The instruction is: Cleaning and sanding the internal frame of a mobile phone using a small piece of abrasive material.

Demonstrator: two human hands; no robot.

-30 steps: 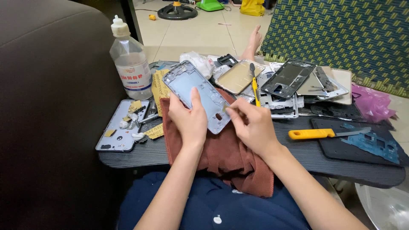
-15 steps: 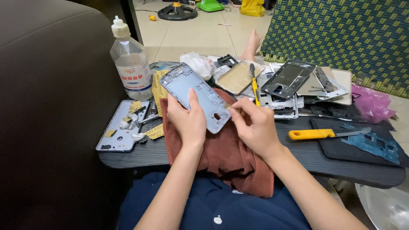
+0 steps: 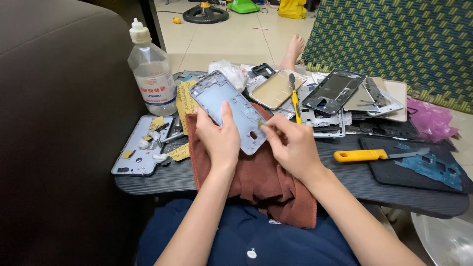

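My left hand (image 3: 218,138) grips a pale blue phone frame (image 3: 230,109) from below, thumb lying across its inner face. The frame tilts up over a brown cloth (image 3: 261,177) draped on the table's near edge. My right hand (image 3: 291,145) holds a thin yellow-handled tool (image 3: 295,102) upright, and its thumb and forefinger pinch a small scrap at the frame's lower right edge.
A dark table (image 3: 345,184) carries a clear liquid bottle (image 3: 152,73), another phone frame with scraps (image 3: 143,145), a pile of phone housings (image 3: 335,96), a yellow-handled knife (image 3: 367,155), a black mat (image 3: 419,167) and a pink bag (image 3: 431,120). A dark sofa (image 3: 54,123) stands left. A bare foot (image 3: 294,49) rests on the tiled floor.
My right hand's fingers have shifted along the frame's lower right edge, pinching a small scrap. The frame and my left hand have stayed almost still.
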